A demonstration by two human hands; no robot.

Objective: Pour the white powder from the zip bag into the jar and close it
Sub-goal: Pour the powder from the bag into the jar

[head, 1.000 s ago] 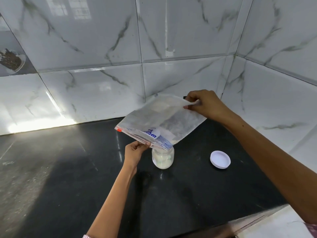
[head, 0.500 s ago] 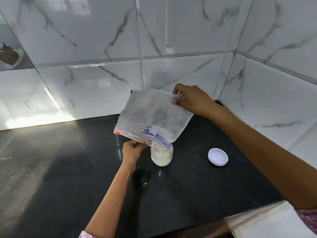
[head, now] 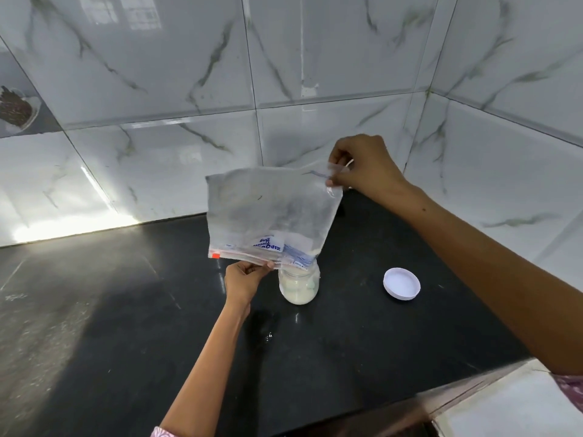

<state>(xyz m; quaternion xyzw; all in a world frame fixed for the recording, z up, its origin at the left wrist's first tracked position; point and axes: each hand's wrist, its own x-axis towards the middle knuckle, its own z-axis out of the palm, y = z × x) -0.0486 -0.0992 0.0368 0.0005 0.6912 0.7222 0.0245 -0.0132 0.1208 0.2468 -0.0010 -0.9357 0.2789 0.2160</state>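
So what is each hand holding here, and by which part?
Both hold the bag: the left hand pinches its zip edge beside the jar, the right hand pinches its raised bottom corner.

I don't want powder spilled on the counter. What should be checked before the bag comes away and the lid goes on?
1. Bag mouth over the jar: ok, its low corner sits at the jar's opening.
2. Bag held at both ends: ok, left hand pinches the zip edge, right hand pinches the top corner.
3. Bag emptied: not ok, some powder remains in the low corner.
4. Jar upright on the counter: ok.
5. Lid within reach: ok, lying beside the jar.
6. Room left in jar: cannot tell.
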